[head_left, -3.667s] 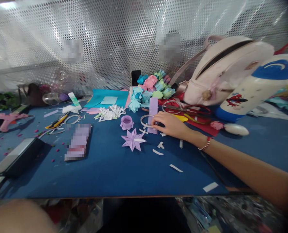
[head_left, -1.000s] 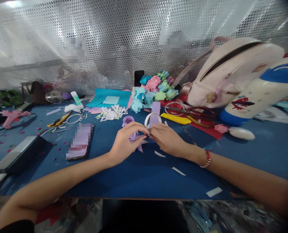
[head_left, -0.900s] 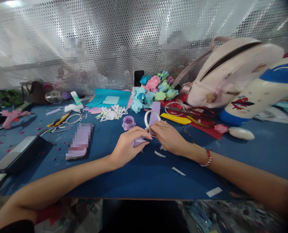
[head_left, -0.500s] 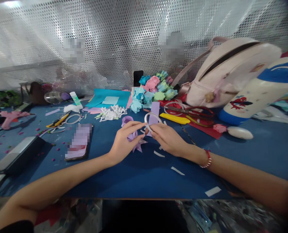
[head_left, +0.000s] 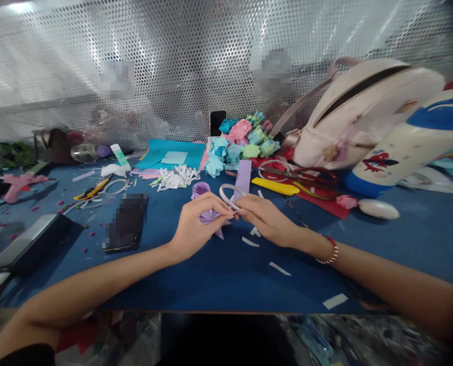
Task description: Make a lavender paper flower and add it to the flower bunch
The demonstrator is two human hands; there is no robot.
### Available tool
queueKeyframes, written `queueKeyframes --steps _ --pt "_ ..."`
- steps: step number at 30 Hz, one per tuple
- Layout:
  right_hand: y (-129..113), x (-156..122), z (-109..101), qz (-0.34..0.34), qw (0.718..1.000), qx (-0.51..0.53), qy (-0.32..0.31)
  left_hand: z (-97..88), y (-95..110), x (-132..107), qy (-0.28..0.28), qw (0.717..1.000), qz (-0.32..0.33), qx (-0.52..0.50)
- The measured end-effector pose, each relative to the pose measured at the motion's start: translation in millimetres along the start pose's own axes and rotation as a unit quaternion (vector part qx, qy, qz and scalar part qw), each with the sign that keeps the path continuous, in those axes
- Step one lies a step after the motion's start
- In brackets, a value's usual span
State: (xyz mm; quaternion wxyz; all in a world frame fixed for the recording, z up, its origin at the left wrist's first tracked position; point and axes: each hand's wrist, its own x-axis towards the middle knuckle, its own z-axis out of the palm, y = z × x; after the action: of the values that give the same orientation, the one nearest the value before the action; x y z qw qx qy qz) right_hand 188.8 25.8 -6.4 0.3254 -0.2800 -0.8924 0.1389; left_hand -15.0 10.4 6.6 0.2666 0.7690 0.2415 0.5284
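Between the fingers of my right hand (head_left: 266,218) is a narrow white roll of tape (head_left: 226,201), tilted up from the table. My left hand (head_left: 198,223) is pinched closed at the lower edge of the roll, its thumb and forefinger meeting on a thin whitish bit of the tape. The fingertips of both hands almost touch. Partly hidden behind my left hand lies a folded purple paper piece (head_left: 210,217) with pointed tips, and a curled purple paper ring (head_left: 201,189) shows above it. A flat purple paper strip (head_left: 243,175) lies just beyond the roll.
Crumpled paper flowers (head_left: 241,137) are heaped at the back, near white paper shreds (head_left: 177,177). Right of my hands lie a yellow cutter (head_left: 275,186), scissors (head_left: 310,175), a bottle (head_left: 401,145) and a bag (head_left: 363,117). Leftward are a phone (head_left: 125,223) and pink glue gun (head_left: 18,185).
My left hand's thumb and fingers have closed together against the roll's lower edge. The roll has tipped and shifted slightly left. The phone's screen at left has gone dark.
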Motion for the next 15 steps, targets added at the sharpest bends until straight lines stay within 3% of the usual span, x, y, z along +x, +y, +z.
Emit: queueKeyframes --steps 4,8,13,15 --pt "-5.5 2.1 -7.9 0.007 0.994 0.111 -0.010 -1.8 9.0 -0.1 0.000 1.000 0.017 -0.001" --pt "-8.0 2.0 -7.7 0.060 0.978 0.201 -0.018 -2.6 9.1 0.1 -0.014 0.995 0.086 0.043" --pt "2.9 4.1 -3.9 0.058 0.974 0.218 -0.016 -2.4 4.1 -1.5 -0.022 0.981 0.161 0.104" --pt "15.8 5.2 -9.6 0.086 0.973 0.211 0.027 -3.9 11.5 -7.0 -0.051 0.969 0.205 0.129"
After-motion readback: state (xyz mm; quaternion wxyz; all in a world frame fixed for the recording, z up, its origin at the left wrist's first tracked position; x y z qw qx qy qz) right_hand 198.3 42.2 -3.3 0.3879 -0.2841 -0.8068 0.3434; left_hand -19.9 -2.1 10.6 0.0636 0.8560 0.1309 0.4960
